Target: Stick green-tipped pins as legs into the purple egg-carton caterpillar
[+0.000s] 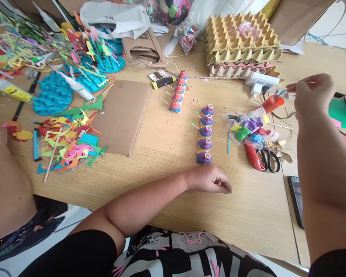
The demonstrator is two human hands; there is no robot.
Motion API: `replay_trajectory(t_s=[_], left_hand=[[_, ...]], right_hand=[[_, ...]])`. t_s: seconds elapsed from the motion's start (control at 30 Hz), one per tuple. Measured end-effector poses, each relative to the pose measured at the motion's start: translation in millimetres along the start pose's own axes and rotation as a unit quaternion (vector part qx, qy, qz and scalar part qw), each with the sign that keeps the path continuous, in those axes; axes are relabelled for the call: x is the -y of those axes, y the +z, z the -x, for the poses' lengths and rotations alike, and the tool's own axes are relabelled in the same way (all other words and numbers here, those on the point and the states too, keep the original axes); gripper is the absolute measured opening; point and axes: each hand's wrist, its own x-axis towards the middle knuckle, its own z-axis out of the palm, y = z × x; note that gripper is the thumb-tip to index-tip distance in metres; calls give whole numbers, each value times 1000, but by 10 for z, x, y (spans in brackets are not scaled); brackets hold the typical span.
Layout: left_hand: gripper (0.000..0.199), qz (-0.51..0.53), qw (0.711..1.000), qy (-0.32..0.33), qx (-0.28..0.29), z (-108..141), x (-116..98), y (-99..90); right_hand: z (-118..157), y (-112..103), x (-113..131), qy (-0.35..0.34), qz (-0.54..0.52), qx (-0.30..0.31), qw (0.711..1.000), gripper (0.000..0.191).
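Ok, I see L hand (209,179) loosely curled just beside purple bump strip (205,132), R hand (314,91) bunched nr orange cup (270,104); can't tell if either's gripping.

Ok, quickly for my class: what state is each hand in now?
Left hand: loosely closed, nothing visible in it.
Right hand: fingers bent near the red cup; whether it's holding anything cannot be told.
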Motion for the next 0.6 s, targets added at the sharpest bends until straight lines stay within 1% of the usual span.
replay_trajectory(t_s=[0.03,0.07,0.1,0.17,0.2,0.23,0.27,0.33,0.4,0.47,0.53,0.6], left_hand=[[7,1,1000,2,-2,4,5,2],[7,2,1000,4,-2,8,10,5],[8,2,1000,5,-1,12,15,8],[10,5,1000,9,-1,19,22,16],[12,9,1000,11,-3,22,23,19],[14,14,1000,11,-5,25,23,20],[15,20,1000,9,-7,27,19,20],[18,21,1000,1,-9,33,0,13],[19,22,1000,-12,-9,39,-30,0],[18,30,999,-16,0,49,-59,-11],[16,47,999,-21,1,63,-77,-14],[15,66,997,-30,-9,81,-82,-7]], right_hand=[[123,-16,119,88,-119,-36,988,25],[287,-43,265,152,-217,-51,963,21],[489,-81,426,198,-289,-56,935,22],[972,-170,750,231,-404,18,885,26],[1227,-214,894,234,-451,50,860,27],[1473,-253,1018,225,-486,108,838,26],[1701,-285,1121,221,-499,146,825,26],[2071,-323,1266,214,-505,180,816,27],[2328,-326,1353,211,-512,190,810,25],[2503,-302,1410,219,-525,198,798,25],[2635,-263,1452,228,-543,182,788,26],[2741,-216,1476,235,-556,157,781,29]])
